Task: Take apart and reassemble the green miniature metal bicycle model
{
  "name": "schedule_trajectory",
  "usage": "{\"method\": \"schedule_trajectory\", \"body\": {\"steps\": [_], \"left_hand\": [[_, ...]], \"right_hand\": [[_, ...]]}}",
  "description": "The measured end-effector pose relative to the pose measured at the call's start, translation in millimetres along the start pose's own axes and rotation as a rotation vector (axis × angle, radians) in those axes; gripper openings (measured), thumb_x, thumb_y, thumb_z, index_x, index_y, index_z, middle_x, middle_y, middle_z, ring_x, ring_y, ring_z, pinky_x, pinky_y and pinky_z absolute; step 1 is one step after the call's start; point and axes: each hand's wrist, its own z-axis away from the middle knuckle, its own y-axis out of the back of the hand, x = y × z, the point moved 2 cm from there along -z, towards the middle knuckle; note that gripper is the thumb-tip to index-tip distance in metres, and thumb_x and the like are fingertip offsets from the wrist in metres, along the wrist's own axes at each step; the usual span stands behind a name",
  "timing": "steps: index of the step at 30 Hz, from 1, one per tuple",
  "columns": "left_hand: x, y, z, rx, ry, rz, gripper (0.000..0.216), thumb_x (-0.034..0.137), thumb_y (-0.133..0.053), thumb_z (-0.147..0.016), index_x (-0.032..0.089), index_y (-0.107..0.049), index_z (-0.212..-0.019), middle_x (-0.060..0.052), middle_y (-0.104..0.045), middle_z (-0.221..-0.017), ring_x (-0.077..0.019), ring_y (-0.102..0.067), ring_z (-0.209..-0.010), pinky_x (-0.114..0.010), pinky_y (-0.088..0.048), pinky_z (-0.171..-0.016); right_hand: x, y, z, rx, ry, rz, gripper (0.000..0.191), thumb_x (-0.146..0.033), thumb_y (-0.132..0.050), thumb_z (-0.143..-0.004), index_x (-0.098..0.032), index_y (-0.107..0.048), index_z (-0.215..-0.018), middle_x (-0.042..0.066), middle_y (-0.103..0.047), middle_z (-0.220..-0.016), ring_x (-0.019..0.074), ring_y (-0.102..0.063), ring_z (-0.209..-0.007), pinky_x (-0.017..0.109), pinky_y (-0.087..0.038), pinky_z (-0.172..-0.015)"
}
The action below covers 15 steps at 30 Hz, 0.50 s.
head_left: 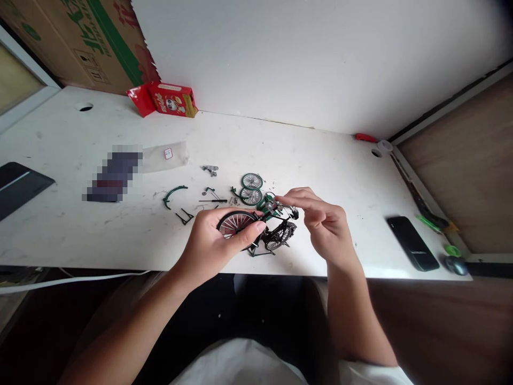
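Note:
A small black model bicycle (276,232) is held up above the front of the white table. My left hand (218,235) grips it by one spoked wheel, with the thumb across the wheel's side. My right hand (326,219) has its index finger stretched out to the bicycle's handlebar area, the other fingers partly curled, and nothing visible in its grasp. Whether that fingertip touches the metal parts is hard to tell. Behind the bicycle lie two green-rimmed spoked wheels (251,182) and other green parts, partly hidden by it.
A green curved mudguard (170,195), a black forked piece (184,216) and a thin screwdriver (214,201) lie left of the wheels. Farther out are a clear plastic bag (166,155), a red box (174,99), a black case (412,243) and a dark tablet-like object (22,187).

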Motion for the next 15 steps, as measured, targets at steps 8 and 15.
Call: {"method": "schedule_trajectory", "body": {"steps": [8,15], "left_hand": [[-13,2,-5,-0.232,0.279,0.345,0.028,0.040,-0.090,-0.087,0.017,-0.085,-0.102,-0.005,-0.079,-0.085,-0.0158,-0.069,-0.073,-0.025,-0.052,-0.064],[-16,-1,-6,-0.273,0.316,0.427,0.025,0.039,-0.090,-0.087,0.016,-0.085,-0.097,-0.005,-0.078,-0.086,-0.0144,-0.069,-0.072,-0.024,-0.051,-0.064]], "right_hand": [[0,-5,-1,-0.006,-0.027,-0.038,0.028,-0.025,-0.083,-0.096,-0.040,-0.085,-0.119,0.004,-0.082,-0.117,0.0269,-0.073,-0.115,0.052,-0.058,-0.104],[2,-6,3,0.044,-0.020,-0.034,0.018,-0.026,-0.082,-0.097,-0.038,-0.088,-0.109,0.002,-0.083,-0.097,0.0221,-0.073,-0.089,0.044,-0.059,-0.082]]}}
